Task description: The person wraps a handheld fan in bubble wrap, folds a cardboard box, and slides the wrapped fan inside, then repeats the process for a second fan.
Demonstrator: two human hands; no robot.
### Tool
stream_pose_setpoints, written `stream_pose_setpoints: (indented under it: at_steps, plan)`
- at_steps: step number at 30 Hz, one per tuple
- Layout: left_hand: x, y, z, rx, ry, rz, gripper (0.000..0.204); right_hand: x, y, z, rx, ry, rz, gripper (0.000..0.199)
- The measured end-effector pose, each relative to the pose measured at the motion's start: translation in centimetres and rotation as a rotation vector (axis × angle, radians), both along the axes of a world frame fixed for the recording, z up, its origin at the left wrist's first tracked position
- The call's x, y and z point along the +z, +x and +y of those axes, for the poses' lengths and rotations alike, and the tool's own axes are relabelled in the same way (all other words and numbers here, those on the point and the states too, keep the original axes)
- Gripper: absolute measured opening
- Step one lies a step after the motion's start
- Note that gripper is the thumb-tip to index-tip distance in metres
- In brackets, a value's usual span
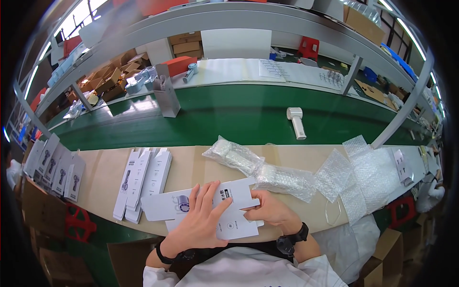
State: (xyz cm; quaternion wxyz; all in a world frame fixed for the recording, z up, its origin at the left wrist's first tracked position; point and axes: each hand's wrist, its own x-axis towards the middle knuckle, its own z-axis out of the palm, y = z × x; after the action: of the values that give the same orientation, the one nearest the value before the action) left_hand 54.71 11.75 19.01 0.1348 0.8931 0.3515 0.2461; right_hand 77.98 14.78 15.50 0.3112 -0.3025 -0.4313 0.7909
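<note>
A flat white carton (167, 204) with a printed picture of a handheld device lies at the table's near edge. My left hand (200, 221) rests palm down on it, fingers stretched and spread. At the carton's right end, my right hand (273, 210) pinches the flaps between thumb and fingers. Another white panel (237, 227) shows below the left hand; whether it belongs to the same carton I cannot tell. Just beyond the hands lie two bubble-wrapped items (234, 155), (284, 182). To the left sits a stack of flat white cartons (143, 182).
Printed white cartons (60, 174) stand upright at the far left. Bubble-wrap sheets (370, 179) cover the table's right side. Across the green conveyor belt (229, 112) are a white handheld device (296, 123) and an upright grey box (167, 99). A metal frame (229, 18) spans overhead.
</note>
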Motion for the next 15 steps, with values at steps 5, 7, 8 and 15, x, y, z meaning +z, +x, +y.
stream_pose_setpoints:
  at_steps: [5, 7, 8, 15]
  plan:
    - [1.2, 1.0, 0.6, -0.087, -0.011, -0.038, 0.108, 2.2, 1.5, -0.1, 0.015, 0.216, -0.208, 0.056]
    - [0.9, 1.2, 0.8, -0.131, -0.026, -0.047, 0.108, 2.9, 2.1, -0.1, 0.005, 0.447, -0.565, 0.058]
    - [0.7, 1.2, 0.7, -0.122, -0.043, -0.048, 0.109, 3.2, 1.2, -0.2, -0.013, 0.619, -0.856, 0.058]
    - [0.8, 0.8, 3.3, 0.180, -0.254, 0.084, 0.090, 2.9, 4.1, 1.1, -0.184, 0.071, -0.042, 0.057]
